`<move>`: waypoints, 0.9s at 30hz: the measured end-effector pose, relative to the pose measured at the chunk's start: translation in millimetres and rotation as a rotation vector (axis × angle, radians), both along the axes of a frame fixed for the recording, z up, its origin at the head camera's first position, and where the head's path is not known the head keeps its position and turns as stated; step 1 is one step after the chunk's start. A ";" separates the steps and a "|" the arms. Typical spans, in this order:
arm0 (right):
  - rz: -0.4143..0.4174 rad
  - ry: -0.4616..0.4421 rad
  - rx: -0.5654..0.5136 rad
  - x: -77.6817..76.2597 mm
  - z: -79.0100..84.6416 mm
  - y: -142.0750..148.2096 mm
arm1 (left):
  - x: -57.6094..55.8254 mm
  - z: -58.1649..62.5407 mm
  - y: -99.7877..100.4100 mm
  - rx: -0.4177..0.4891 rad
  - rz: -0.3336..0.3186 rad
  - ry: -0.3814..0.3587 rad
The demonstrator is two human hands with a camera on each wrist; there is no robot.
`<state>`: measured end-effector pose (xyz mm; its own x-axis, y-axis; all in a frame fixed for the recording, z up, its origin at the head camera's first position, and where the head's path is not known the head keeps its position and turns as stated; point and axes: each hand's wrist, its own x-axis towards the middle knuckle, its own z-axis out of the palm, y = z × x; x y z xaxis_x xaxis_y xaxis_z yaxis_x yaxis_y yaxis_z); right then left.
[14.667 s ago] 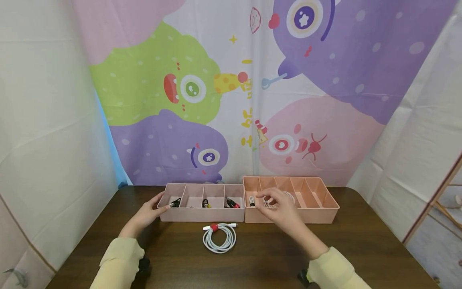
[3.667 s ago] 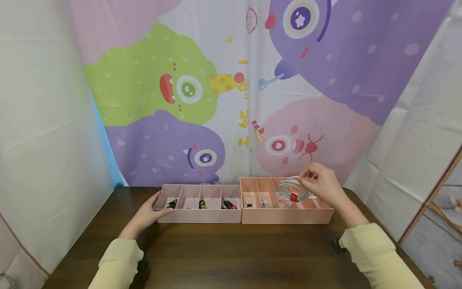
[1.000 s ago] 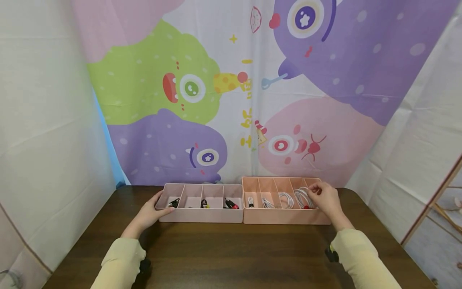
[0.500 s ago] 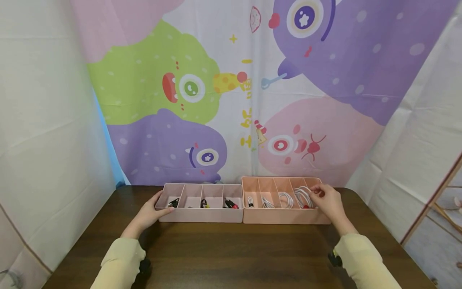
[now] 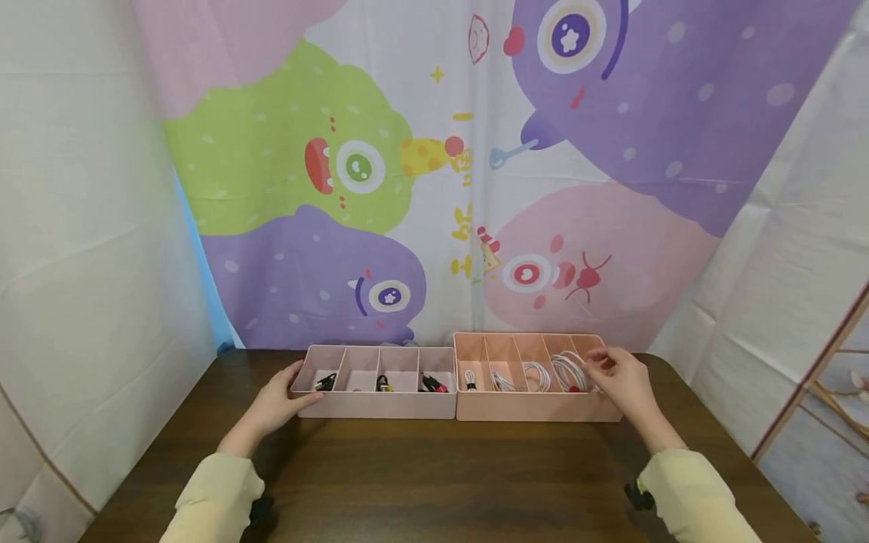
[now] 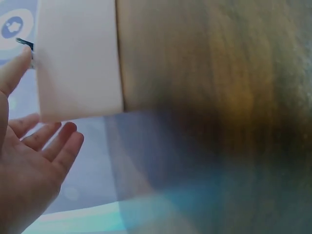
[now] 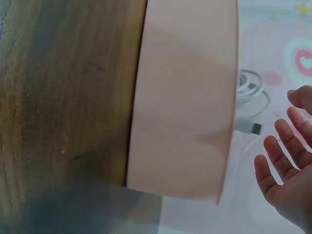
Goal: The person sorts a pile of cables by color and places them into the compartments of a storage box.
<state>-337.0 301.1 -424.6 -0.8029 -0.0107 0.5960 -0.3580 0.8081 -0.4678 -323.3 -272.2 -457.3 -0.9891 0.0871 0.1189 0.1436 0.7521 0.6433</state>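
My left hand (image 5: 277,400) rests at the left end of a pale mauve divided box (image 5: 376,405), thumb at the front rim and fingers by the end wall. In the left wrist view its fingers are loosely bent. My right hand (image 5: 621,377) is over the right end of a peach divided box (image 5: 536,408), its fingers apart and holding nothing. Just left of it, a coiled white cable (image 5: 569,371) with a red tie stands in the fourth compartment. In the right wrist view the cable's plug (image 7: 248,126) sticks up past the rim, apart from the fingertips.
Three other white cables, including a coil (image 5: 538,376), lie in the peach box's left compartments. Dark cables, one with a red part (image 5: 433,383), lie in the mauve box. Both boxes stand side by side on a dark wooden table (image 5: 434,475), before a cartoon curtain (image 5: 353,279).
The red-tied white cable was on the table, then in my right hand, and is now in the peach box's fourth compartment. My right hand has let go and drawn slightly right.
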 end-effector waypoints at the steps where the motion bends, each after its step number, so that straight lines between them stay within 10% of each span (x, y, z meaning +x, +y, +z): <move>1: 0.004 0.004 -0.001 0.9 2.1 -0.3 | 1.4 2.5 0.8 -0.004 -0.002 0.015; 27: 0.051 0.072 -0.040 59.9 46.5 -42.0 | 55.7 70.0 77.4 -0.107 0.083 0.294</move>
